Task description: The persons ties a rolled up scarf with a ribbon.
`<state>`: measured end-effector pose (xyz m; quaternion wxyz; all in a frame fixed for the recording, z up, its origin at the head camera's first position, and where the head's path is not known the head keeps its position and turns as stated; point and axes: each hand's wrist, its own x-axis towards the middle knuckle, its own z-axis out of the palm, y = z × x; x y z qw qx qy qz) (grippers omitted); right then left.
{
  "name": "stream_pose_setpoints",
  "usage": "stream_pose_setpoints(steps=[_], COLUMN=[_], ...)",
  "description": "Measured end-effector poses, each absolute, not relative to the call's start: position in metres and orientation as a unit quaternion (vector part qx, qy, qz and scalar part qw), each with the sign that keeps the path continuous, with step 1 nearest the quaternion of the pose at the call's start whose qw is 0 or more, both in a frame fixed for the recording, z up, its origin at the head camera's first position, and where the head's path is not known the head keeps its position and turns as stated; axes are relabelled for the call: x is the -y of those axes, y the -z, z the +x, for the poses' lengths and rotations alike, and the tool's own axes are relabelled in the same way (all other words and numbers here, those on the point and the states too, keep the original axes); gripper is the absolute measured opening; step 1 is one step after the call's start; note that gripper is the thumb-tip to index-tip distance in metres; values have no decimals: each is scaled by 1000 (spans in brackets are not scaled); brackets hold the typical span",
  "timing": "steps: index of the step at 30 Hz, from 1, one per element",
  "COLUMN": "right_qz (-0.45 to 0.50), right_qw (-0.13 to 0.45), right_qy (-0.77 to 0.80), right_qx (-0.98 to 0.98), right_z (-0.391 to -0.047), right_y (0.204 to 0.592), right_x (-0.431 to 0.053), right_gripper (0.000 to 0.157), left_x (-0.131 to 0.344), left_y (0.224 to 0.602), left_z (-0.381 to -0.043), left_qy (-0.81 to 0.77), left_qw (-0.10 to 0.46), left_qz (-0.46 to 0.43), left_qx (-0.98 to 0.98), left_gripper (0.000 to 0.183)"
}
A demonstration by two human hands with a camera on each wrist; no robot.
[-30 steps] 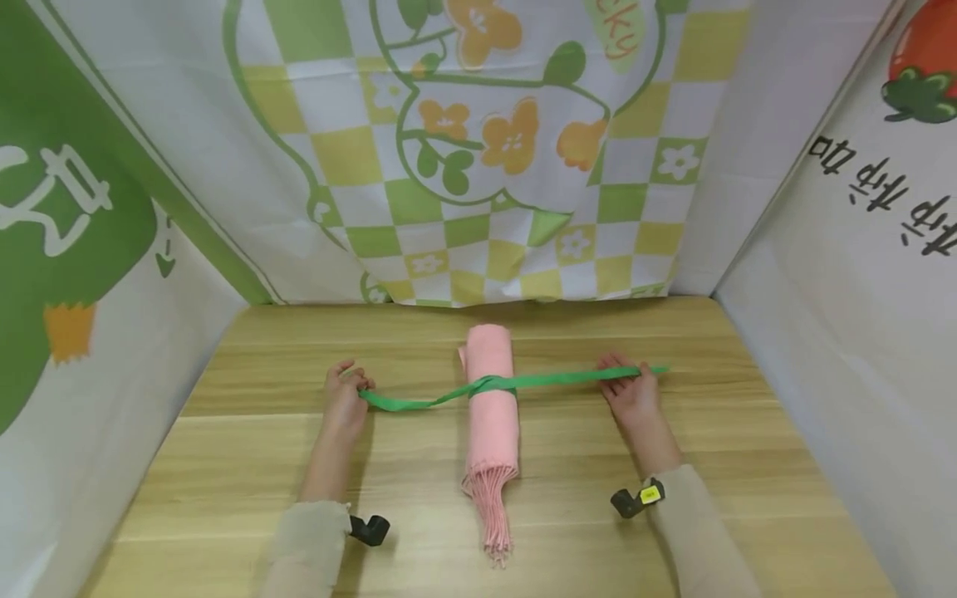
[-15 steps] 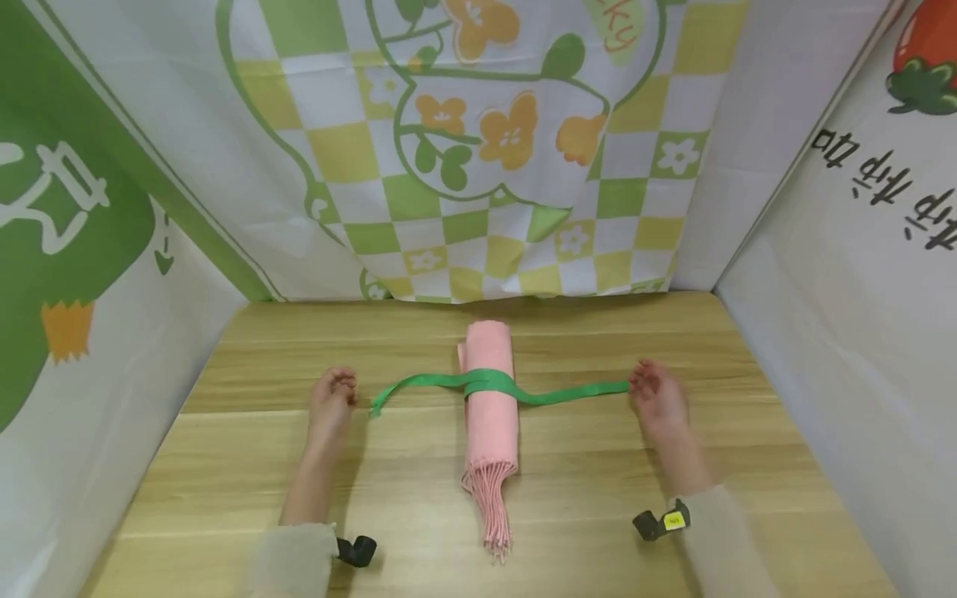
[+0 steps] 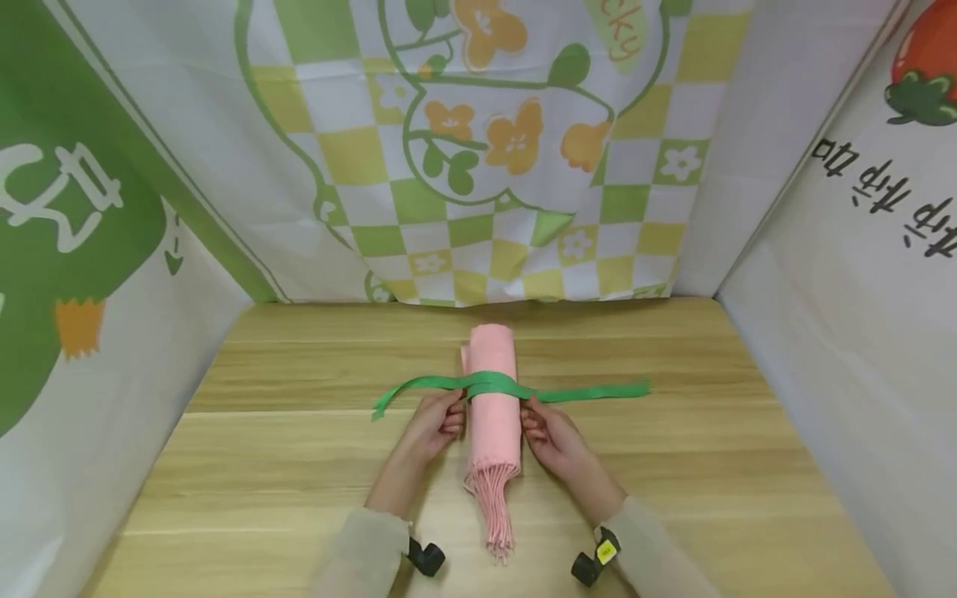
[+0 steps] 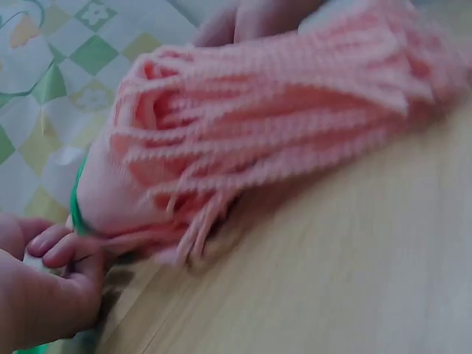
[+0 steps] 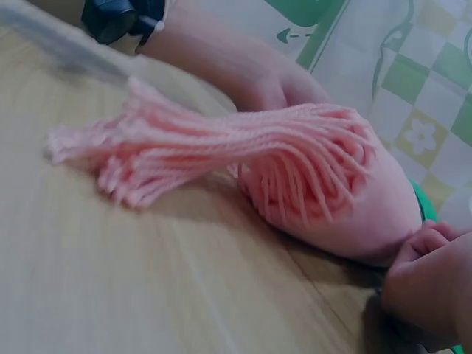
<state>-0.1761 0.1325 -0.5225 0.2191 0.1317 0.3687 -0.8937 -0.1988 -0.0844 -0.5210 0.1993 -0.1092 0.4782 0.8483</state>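
A pink scarf [image 3: 495, 428] lies rolled up on the wooden table, its fringe [image 3: 493, 511] pointing toward the person. Round its middle runs a green ribbon [image 3: 491, 383], crossed on top, with a loose tail out to each side. Left of the roll, the left hand [image 3: 434, 425] pinches the ribbon close to the scarf. The right hand [image 3: 555, 436] does likewise on the right side. In the left wrist view the left fingers [image 4: 70, 247] are curled at the scarf's side. In the right wrist view the right hand [image 5: 435, 284] partly hides the ribbon.
The wooden table [image 3: 299, 465] extends around the roll. A checked cloth [image 3: 516, 216] with flower prints hangs at the back edge. Printed panels [image 3: 112, 374] stand on both sides. A small black camera [image 3: 426, 558] sits at each wrist.
Both hands let go of the ribbon's ends, which now lie on the table. They have moved inward from far left and right to the sides of the rolled scarf.
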Motion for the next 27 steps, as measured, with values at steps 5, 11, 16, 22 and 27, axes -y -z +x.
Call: stream_pose_setpoints(steps=[5, 11, 16, 22, 27], right_qz=[174, 214, 223, 219, 206], right_qw=[123, 50, 23, -12, -1], right_qy=[917, 920, 922, 925, 938], right_qx=[-338, -326, -315, -311, -277], right_z=[-191, -208, -214, -213, -212], right_y=[523, 520, 517, 511, 506], right_x=[-120, -113, -110, -109, -108], right_gripper=[21, 14, 7, 30, 45], left_x=[71, 58, 50, 43, 42], left_y=[520, 519, 520, 516, 512], left_z=[-210, -218, -214, -209, -208], left_qy=[-912, -926, -904, -878, -881], left_qw=[130, 81, 33, -25, -51], left_qz=[-179, -184, -179, -159, -144], left_qx=[-344, -321, -387, -450, -449], left_gripper=[21, 18, 22, 19, 16])
